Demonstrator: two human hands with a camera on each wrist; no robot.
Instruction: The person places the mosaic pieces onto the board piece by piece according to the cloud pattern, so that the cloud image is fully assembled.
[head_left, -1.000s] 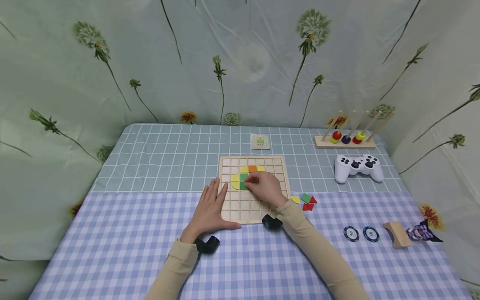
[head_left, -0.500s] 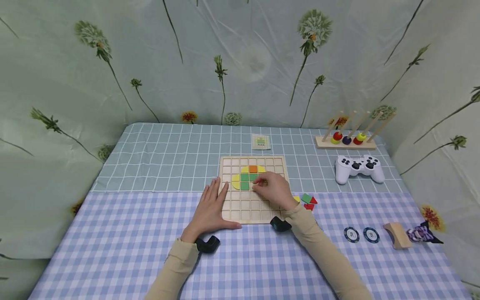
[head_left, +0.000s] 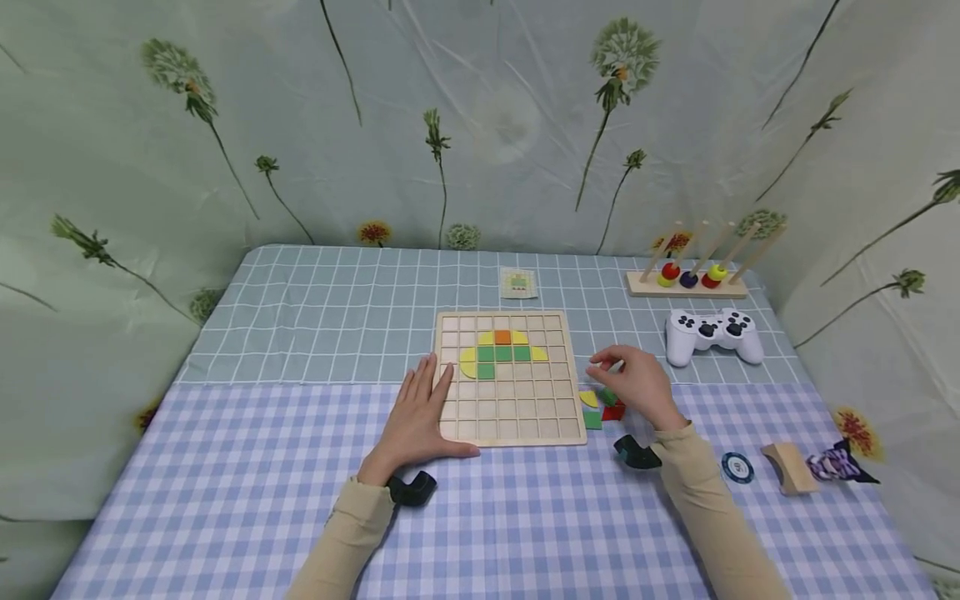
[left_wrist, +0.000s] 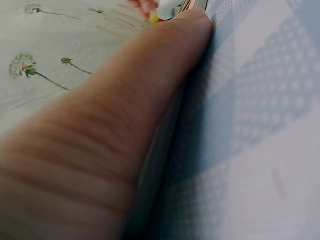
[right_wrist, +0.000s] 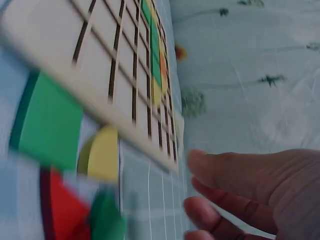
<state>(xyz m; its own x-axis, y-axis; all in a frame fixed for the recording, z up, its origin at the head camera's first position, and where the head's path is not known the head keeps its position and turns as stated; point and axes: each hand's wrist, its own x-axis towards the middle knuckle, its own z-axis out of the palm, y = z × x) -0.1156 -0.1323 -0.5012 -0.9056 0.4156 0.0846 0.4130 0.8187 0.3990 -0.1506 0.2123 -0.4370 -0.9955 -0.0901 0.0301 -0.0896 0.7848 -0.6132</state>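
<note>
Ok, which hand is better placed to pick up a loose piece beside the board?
Likely the right: the right hand is close to the loose pieces by the right side of the board, while the left hand lies at its left edge.

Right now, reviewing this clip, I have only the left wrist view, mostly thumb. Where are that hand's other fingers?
Observer: In the head view, the left hand has its fingers spread at the left edge of the gridded board.
Operator: What lies on the board?
Observer: Among other pieces, an orange square, just beyond a row of three green squares.
Operator: And the right hand?
Observer: The right hand is beside loose pieces, right of the board.
</note>
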